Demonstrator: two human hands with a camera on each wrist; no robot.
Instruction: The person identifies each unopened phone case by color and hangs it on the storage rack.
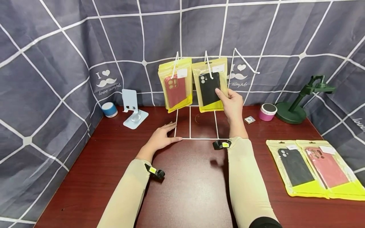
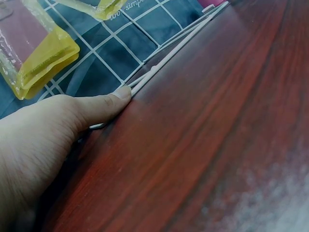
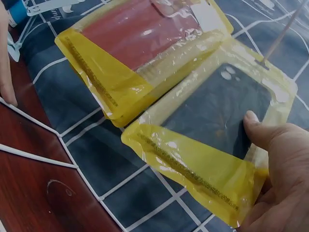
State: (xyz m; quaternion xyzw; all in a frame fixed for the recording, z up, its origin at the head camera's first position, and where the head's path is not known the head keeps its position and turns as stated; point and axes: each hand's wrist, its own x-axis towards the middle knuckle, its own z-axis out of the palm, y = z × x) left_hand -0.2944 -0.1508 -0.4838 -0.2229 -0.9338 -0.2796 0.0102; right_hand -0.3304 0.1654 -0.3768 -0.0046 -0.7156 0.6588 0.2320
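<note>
My right hand [image 1: 233, 104] pinches the right edge of a yellow-and-clear bag with a black phone case [image 1: 209, 88] inside, thumb on the front. The bag's top is on the middle hook [image 1: 208, 65] of a white wire rack. Beside it, bags with a red phone case [image 1: 176, 90] in front hang from the left hook [image 1: 174, 66]. My left hand [image 1: 161, 136] rests at the left of the rack's wire base [image 1: 199, 138], fingers stretched out. In the left wrist view its thumb [image 2: 108, 104] touches the base wire; the other fingers are hidden there.
At the right lie two more bags, with a black case [image 1: 296, 166] and a red case [image 1: 328, 166]. A bare hook [image 1: 246, 60] juts out at the rack's right. Behind stand a blue speaker [image 1: 109, 110], phone stand [image 1: 134, 110], pink speaker [image 1: 267, 112] and green stand [image 1: 293, 110].
</note>
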